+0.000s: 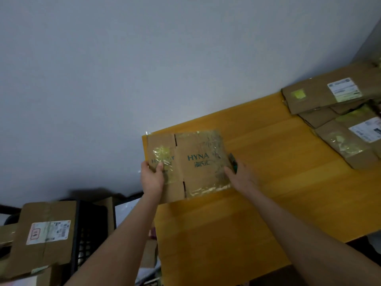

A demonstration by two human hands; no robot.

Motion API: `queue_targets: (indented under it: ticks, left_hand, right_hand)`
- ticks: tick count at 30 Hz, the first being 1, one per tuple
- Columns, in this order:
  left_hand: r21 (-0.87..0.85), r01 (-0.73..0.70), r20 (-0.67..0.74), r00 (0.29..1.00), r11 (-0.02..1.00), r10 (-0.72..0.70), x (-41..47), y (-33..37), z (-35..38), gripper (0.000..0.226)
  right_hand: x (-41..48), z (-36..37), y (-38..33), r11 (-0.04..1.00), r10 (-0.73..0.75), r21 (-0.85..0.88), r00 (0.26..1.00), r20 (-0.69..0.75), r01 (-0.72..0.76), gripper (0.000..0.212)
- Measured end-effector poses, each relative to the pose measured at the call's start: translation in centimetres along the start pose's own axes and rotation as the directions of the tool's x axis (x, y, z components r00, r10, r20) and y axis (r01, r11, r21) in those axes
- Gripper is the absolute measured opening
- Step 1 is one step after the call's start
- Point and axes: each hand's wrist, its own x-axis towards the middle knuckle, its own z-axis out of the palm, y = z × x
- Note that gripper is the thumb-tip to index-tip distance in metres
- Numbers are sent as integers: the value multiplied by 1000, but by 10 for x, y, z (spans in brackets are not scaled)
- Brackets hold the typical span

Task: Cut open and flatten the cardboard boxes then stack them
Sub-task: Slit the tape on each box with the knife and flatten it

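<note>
We hold a flattened box (191, 164) between both hands, its printed face turned up toward us, with glossy tape across both panels. Our left hand (152, 178) grasps the box's left edge, thumb curled over the top face and the fingers hidden beneath. Our right hand (241, 176) grasps the right edge the same way, thumb lying on the taped panel. A cutter (233, 159) with a green and dark body pokes out just above this thumb. It seems tucked in the same grasp, but we cannot tell how the fingers hold it.

The box sits over the far left corner of the table (268, 182), its left part sticking out past the table edge. Whether it touches the top or floats just above it we cannot tell.

Well to the right of our right hand and further away, a stack (329, 96) of flattened cartons with white labels lies on the table. Below and left of our left hand, off the table, a black crate (90, 230) stands with a labelled carton (45, 234) leaning on its left side. A plain grey wall (144, 58) rises beyond both hands.
</note>
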Motion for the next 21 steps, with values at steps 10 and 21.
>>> queue_targets:
  ticks: [10,21]
  left_hand:
    - [-21,-2,284,959,1000,8,-25,61,41,46]
    - [-90,20,555,831,996,34,-121,138,168,79]
  right_hand:
    - [-19,-84,-14,942,81,335,983,-164,-22,80]
    - [-1,-200,89,944,161,319,958,-236,-80,76]
